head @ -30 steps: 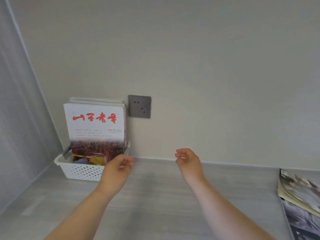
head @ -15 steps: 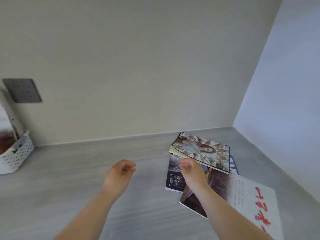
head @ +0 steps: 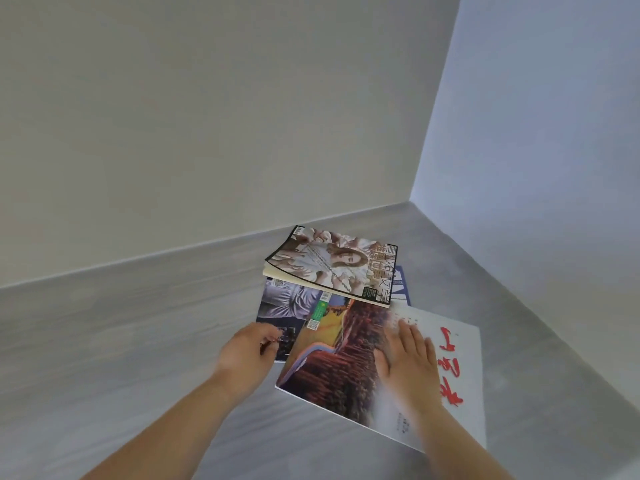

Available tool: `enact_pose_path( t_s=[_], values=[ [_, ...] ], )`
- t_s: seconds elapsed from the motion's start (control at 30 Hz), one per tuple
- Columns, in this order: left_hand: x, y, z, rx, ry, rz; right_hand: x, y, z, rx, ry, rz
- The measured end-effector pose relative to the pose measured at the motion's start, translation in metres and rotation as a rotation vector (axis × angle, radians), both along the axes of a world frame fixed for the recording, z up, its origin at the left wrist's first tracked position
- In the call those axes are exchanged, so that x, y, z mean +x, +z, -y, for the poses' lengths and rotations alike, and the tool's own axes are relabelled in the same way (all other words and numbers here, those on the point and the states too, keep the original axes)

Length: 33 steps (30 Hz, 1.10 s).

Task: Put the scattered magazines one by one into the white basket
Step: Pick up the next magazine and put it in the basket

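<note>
Several magazines lie overlapped on the grey counter near the right corner. Nearest is a large one with red characters on white and a reddish landscape point(head: 349, 358). My right hand point(head: 408, 358) lies flat on its cover, fingers straight. Behind it sits a magazine with a pale portrait cover point(head: 332, 268), on top of a dark purple-grey magazine point(head: 284, 306) and a blue one point(head: 400, 285). My left hand point(head: 247, 351) hovers at the near left corner of the dark magazine, fingers loosely curled, holding nothing. The white basket is out of view.
The grey counter point(head: 121, 341) stretches left of the pile. A beige wall point(head: 207, 116) runs along the back, and a bluish side wall point(head: 554, 168) closes the right corner close behind the magazines.
The view swung right from the basket to the magazine pile. Both hands came down: the right one flattened onto the red-lettered magazine, the left reached the dark magazine's corner.
</note>
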<state>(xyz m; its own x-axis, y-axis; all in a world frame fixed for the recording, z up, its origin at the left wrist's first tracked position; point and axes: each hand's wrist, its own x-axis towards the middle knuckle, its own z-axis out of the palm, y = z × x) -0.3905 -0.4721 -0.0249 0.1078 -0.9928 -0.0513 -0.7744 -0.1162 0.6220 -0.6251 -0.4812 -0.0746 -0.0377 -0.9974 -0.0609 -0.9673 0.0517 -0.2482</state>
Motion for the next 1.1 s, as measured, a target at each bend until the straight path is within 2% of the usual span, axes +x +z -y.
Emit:
enact_pose_path(
  t_s=[0.2, 0.5, 0.6, 0.77, 0.9, 1.0, 1.1],
  values=[
    [-0.028, -0.008, 0.062, -0.049, -0.297, 0.503, 0.0, -0.01, 0.001, -0.046, 0.029, -0.055],
    [-0.05, -0.021, 0.127, -0.073, -0.542, 0.912, -0.001, -0.011, 0.002, -0.027, 0.036, -0.004],
    [-0.052, -0.019, 0.137, -0.049, -0.6, 0.948, -0.001, -0.012, 0.003, -0.028, 0.043, -0.01],
    [-0.05, -0.01, 0.154, 0.085, -0.643, 0.888, -0.001, -0.012, 0.003, -0.037, 0.044, -0.007],
    [-0.055, -0.01, 0.16, 0.036, -0.724, 1.016, -0.002, -0.012, 0.002, -0.04, 0.043, 0.003],
    [-0.054, -0.014, 0.161, -0.006, -0.7, 1.076, -0.002, -0.011, 0.002, -0.051, 0.044, 0.016],
    [-0.052, -0.011, 0.162, -0.01, -0.587, 0.979, -0.002, -0.011, 0.002, -0.039, 0.038, 0.022]
  ],
)
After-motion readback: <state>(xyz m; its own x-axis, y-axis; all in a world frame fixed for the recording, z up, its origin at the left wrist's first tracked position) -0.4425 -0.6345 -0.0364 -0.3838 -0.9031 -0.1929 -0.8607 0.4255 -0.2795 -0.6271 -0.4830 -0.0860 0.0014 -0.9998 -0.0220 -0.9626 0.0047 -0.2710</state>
